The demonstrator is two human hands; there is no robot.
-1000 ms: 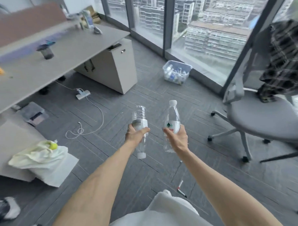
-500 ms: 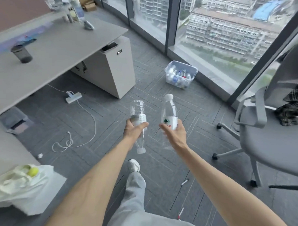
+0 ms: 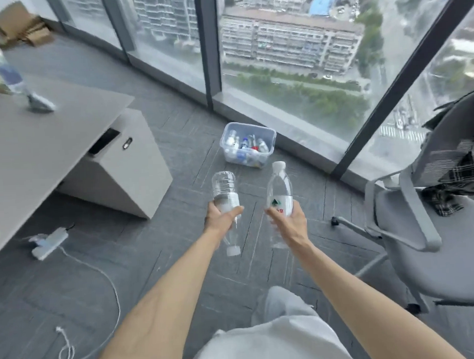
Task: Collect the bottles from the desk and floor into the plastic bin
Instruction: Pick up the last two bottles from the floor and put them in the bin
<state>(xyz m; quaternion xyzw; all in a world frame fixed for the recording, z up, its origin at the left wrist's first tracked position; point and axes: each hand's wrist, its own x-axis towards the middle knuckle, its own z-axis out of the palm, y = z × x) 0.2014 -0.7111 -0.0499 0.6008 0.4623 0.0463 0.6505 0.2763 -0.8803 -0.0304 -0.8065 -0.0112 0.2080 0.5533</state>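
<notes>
My left hand (image 3: 220, 217) grips a clear plastic bottle (image 3: 225, 188) upside down, its white cap pointing at the floor. My right hand (image 3: 289, 222) grips a second clear bottle (image 3: 279, 189) upright, with a white cap and a red and green label. Both are held out in front of me above the grey carpet. Just beyond them, by the window, stands the clear plastic bin (image 3: 266, 138) with several bottles inside. Another bottle (image 3: 1, 71), blurred, stands on the desk at the far left.
A grey desk (image 3: 39, 150) with a cabinet (image 3: 132, 173) under it fills the left. A power strip (image 3: 47, 243) and white cable (image 3: 110, 288) lie on the floor. A grey office chair (image 3: 429, 249) with a plaid garment stands at the right. Floor-to-ceiling windows run behind the bin.
I have walked closer to the bin, which now sits just beyond the bottles. The desk and chair have slid outward in view. Both hands keep their bottles.
</notes>
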